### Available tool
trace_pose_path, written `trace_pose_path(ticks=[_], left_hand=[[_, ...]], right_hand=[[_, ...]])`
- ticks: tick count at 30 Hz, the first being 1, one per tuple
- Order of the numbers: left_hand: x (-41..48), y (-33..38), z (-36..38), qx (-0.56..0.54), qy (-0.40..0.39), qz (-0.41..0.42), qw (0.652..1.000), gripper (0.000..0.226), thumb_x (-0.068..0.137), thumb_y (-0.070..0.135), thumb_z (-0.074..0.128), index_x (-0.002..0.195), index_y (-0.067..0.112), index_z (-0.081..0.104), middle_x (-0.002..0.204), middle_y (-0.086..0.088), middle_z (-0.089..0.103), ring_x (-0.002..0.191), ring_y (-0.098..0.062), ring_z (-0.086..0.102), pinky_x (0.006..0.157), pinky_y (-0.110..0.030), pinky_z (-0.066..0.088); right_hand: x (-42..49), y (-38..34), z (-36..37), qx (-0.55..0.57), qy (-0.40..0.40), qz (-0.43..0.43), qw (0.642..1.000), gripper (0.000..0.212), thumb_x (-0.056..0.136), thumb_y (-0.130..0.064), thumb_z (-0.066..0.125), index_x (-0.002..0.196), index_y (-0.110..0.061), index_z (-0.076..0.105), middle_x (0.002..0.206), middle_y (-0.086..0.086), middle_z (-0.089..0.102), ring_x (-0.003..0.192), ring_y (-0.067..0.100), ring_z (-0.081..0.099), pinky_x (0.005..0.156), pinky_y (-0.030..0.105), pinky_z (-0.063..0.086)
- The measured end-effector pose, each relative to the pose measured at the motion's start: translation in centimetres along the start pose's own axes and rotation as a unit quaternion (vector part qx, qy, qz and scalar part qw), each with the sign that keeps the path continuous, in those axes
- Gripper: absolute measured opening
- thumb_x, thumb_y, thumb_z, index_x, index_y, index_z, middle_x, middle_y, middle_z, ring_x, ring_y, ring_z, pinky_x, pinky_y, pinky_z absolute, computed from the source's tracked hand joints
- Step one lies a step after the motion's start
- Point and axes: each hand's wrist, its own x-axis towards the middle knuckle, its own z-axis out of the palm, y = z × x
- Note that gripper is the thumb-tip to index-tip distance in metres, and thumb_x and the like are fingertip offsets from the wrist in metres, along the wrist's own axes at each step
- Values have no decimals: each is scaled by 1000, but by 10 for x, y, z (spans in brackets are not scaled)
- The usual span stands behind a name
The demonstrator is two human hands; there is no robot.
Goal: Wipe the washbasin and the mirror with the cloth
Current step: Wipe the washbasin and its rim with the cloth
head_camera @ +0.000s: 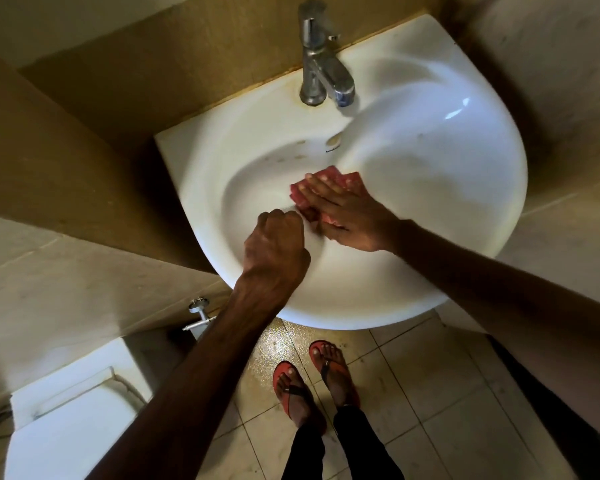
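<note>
Walls (84, 150): beige tile beyond the grip and on both flanks, dark staining in the corner (465, 36) up-right of it. Floor (430, 393): pale square tiles nearside of the grip, with a glossy wet patch (274, 344). White cistern (70, 410) down-left, chrome valve (198, 315) just above. Light dim.

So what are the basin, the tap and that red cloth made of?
The washbasin looks like glazed white ceramic: smooth, glossy, with a bright highlight. The tap seems metal, silver-grey with a dull shine, stained brownish round its base. The cloth under the right hand looks like soft reddish fabric, crumpled; blur hides its weave.
</note>
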Motion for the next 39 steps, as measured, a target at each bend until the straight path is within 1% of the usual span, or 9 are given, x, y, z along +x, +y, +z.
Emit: trace_pose_path(ticks=[6,9,13,16,21,27,31,36,39], left_hand=[[-1,2,5,16,-62,-3,998,17,89,10,52,104,6,59,118,-13,60,114,-31,55,84,-34,47],[-4,2,5,25,-70,1,997,25,92,11,50,115,8,60,126,-12,57,120,-30,52,91,-36,47],[-2,4,-3,-4,-101,-11,995,32,93,13,55,124,8,61,128,-14,58,120,-32,57,93,-38,49],[1,10,-4,14,-124,-13,992,33,90,16,64,122,8,60,126,-14,58,119,-32,58,91,-35,50],[1,17,-1,35,-120,-12,992,31,94,15,56,124,7,59,129,-15,57,123,-33,55,94,-37,49],[-2,14,-3,33,-119,-10,992,34,96,14,51,129,7,54,132,-15,55,123,-34,55,97,-37,46],[1,12,-4,38,-132,-1,990,33,95,13,53,127,5,55,129,-18,57,119,-37,58,93,-38,48],[4,13,-3,36,-140,-9,989,30,92,8,52,122,5,56,125,-17,57,116,-37,59,89,-37,49],[5,15,-2,42,-130,-7,991,28,93,10,51,120,6,57,124,-16,58,116,-36,60,89,-35,49]], right_hand=[[-24,-3,-2,69,-130,102,984,78,104,-61,5,164,-19,28,172,6,27,159,28,24,120,61,28],[-44,-22,-22,181,-170,117,962,79,97,-61,5,167,-27,11,176,-3,6,163,20,2,126,53,5],[-75,-43,-52,236,-215,79,944,57,110,-42,20,166,-30,15,175,-7,4,160,9,-3,130,49,-9],[-91,-54,-73,258,-245,40,934,56,111,-42,24,166,-28,19,172,-14,9,151,-7,-3,123,21,-13],[-76,-45,-57,194,-207,24,959,68,102,-58,14,164,-30,23,172,-3,22,157,19,20,122,54,22],[-36,-24,-24,159,-153,123,968,65,106,-49,35,166,-36,14,175,-1,15,162,25,10,124,53,13],[-70,-41,-43,156,-155,97,971,62,104,-54,23,164,-36,24,171,-2,29,158,24,26,124,56,22],[-117,-64,-84,242,-106,76,961,46,108,-37,39,153,-32,48,156,-9,52,143,7,45,109,26,27],[-150,-80,-87,263,-19,57,963,47,103,-41,45,146,-27,57,147,-8,61,139,7,53,115,42,39]])
